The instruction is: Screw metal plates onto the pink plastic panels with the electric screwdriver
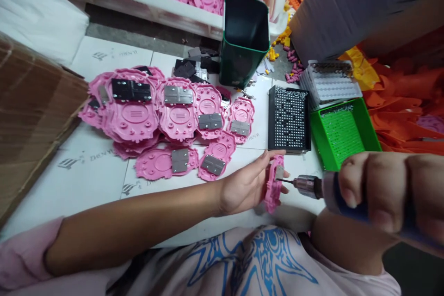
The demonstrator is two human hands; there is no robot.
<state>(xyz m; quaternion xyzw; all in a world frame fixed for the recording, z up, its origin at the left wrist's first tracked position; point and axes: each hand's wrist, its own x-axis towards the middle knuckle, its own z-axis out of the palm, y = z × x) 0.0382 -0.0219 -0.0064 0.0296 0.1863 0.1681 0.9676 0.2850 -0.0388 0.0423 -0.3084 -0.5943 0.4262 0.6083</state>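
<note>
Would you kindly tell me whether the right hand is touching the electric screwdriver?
Touching: the head view shows the right hand with its fingers wrapped around the electric screwdriver.

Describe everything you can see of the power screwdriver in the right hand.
The power screwdriver has a thick dark-blue body, a greyish front collar, a shiny, metal-looking chuck and a thin dark bit. It points toward picture left, its rear sloping lower at the right edge. The right hand wraps the body, hiding much of it. The tip meets or nearly meets the pink part in the left hand; I cannot tell whether it is spinning.
</note>
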